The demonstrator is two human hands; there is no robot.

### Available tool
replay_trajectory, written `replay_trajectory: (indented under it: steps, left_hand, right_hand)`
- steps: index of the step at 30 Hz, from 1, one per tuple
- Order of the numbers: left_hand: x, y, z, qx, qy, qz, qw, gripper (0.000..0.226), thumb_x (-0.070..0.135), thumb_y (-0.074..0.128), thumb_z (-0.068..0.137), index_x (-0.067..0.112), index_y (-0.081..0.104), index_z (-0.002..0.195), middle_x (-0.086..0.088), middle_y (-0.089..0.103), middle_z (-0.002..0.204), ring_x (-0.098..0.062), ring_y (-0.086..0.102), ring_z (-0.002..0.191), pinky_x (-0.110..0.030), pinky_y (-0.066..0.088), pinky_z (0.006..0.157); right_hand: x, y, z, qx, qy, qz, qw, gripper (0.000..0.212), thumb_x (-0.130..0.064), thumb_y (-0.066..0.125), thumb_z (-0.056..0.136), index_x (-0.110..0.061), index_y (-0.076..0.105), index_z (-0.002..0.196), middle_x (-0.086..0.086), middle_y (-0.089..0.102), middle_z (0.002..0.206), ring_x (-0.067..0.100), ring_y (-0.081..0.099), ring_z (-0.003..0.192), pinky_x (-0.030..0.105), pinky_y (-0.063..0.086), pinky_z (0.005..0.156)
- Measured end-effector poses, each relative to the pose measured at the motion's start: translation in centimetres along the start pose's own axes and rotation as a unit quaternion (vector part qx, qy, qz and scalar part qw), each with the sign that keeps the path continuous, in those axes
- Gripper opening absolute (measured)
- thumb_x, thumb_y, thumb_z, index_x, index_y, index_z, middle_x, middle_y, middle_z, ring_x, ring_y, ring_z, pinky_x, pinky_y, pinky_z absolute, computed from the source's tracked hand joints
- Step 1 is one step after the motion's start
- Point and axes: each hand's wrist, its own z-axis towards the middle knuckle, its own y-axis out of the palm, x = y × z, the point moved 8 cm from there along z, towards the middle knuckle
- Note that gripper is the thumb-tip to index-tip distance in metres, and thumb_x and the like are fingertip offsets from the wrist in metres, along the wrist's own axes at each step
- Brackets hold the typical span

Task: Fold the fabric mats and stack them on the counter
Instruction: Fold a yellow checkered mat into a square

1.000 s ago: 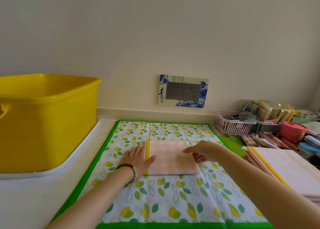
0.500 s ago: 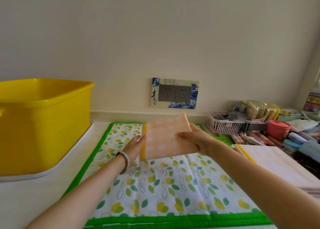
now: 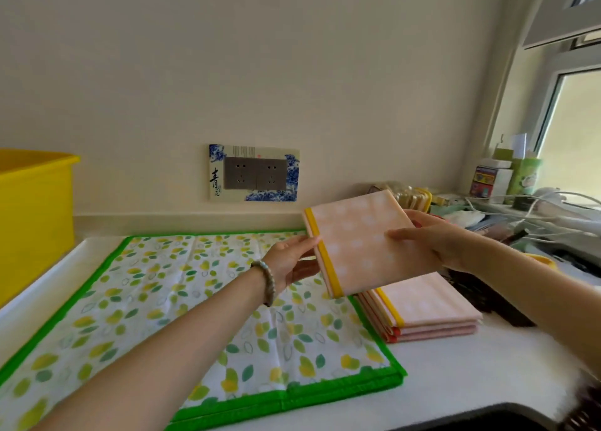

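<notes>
A folded peach mat (image 3: 361,242) with white dots and a yellow edge hangs in the air, tilted. My left hand (image 3: 292,261) grips its yellow-edged left side and my right hand (image 3: 426,238) grips its right side. Just below and to the right of it, a stack of folded peach mats (image 3: 429,310) lies on the white counter (image 3: 455,375). A large leaf-print mat (image 3: 182,300) with a green border lies spread flat on the counter to the left.
A yellow tub (image 3: 32,215) stands at the far left. A wall socket plate (image 3: 253,173) is on the wall behind. Boxes, cables and small clutter (image 3: 520,202) fill the counter's back right near the window.
The folded peach mat lay on the leaf-print mat; both hands picked it up and carried it right, over the stack. The view has turned right.
</notes>
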Motion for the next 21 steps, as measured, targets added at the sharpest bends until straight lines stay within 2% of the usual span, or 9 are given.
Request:
replay_trajectory:
  steps: [3,6,10,14,17,19,21]
  left_hand:
    - [-1.8,3.6,1.2,-0.015,-0.034,0.007,0.999,0.012,0.019,0.064,0.087,0.007,0.065,0.086,-0.006,0.067,0.080,-0.011,0.067,0.056,-0.020,0.055,0.053]
    - [-3.5,6.2,2.2,-0.019,-0.065,0.011,0.998,0.012,0.016,0.067,0.085,0.005,0.065,0.083,-0.008,0.067,0.079,-0.010,0.067,0.055,-0.021,0.056,0.053]
    - [-5.0,7.8,3.3,0.002,-0.082,0.027,0.996,0.009,0.013,0.070,0.082,0.006,0.065,0.081,-0.006,0.068,0.070,-0.010,0.066,0.052,-0.021,0.055,0.050]
    - [-6.3,7.9,4.1,0.033,-0.084,0.040,0.995,0.010,0.009,0.071,0.081,0.006,0.062,0.083,-0.008,0.067,0.074,-0.012,0.066,0.059,-0.020,0.054,0.048]
    - [-7.0,7.8,4.3,0.047,-0.079,0.066,0.994,0.008,0.009,0.070,0.082,0.006,0.063,0.080,-0.006,0.066,0.072,-0.009,0.065,0.054,-0.019,0.054,0.048]
    - [-7.3,7.7,4.6,0.053,-0.073,0.085,0.992,0.008,0.010,0.069,0.082,0.005,0.064,0.082,-0.005,0.066,0.073,-0.009,0.064,0.058,-0.018,0.054,0.048]
    - [-7.6,7.6,4.9,0.057,-0.070,0.093,0.992,0.008,0.010,0.069,0.082,0.005,0.063,0.082,-0.005,0.066,0.074,-0.009,0.064,0.061,-0.018,0.054,0.048]
  right_hand:
    - [2.2,-3.8,-0.4,0.041,0.052,-0.051,0.997,0.041,-0.019,0.071,0.081,-0.028,0.054,0.117,0.004,0.060,0.106,0.028,0.061,0.096,0.041,0.054,0.080]
    - [4.1,-6.8,-0.6,0.080,0.088,-0.082,0.990,0.039,-0.022,0.073,0.079,-0.030,0.055,0.114,0.006,0.054,0.116,0.031,0.057,0.107,0.044,0.050,0.092]
    - [6.5,-8.6,-0.1,0.089,0.122,-0.140,0.979,0.050,-0.029,0.073,0.079,-0.022,0.056,0.126,-0.001,0.045,0.120,0.030,0.053,0.114,0.044,0.046,0.098]
    - [8.8,-9.1,0.4,0.094,0.157,-0.148,0.972,0.050,-0.033,0.073,0.078,-0.018,0.060,0.124,0.010,0.061,0.116,0.030,0.058,0.106,0.045,0.047,0.098]
    - [9.5,-9.0,0.8,0.086,0.164,-0.163,0.969,0.048,-0.031,0.071,0.081,-0.018,0.059,0.126,0.008,0.058,0.117,0.026,0.057,0.105,0.038,0.047,0.096]
    - [10.0,-8.8,0.9,0.083,0.168,-0.163,0.969,0.049,-0.029,0.070,0.082,-0.017,0.056,0.128,0.006,0.056,0.116,0.024,0.055,0.102,0.034,0.047,0.091]
    - [10.5,-8.8,1.2,0.089,0.165,-0.177,0.966,0.051,-0.030,0.071,0.082,-0.016,0.057,0.129,0.007,0.056,0.118,0.025,0.055,0.104,0.034,0.047,0.093]
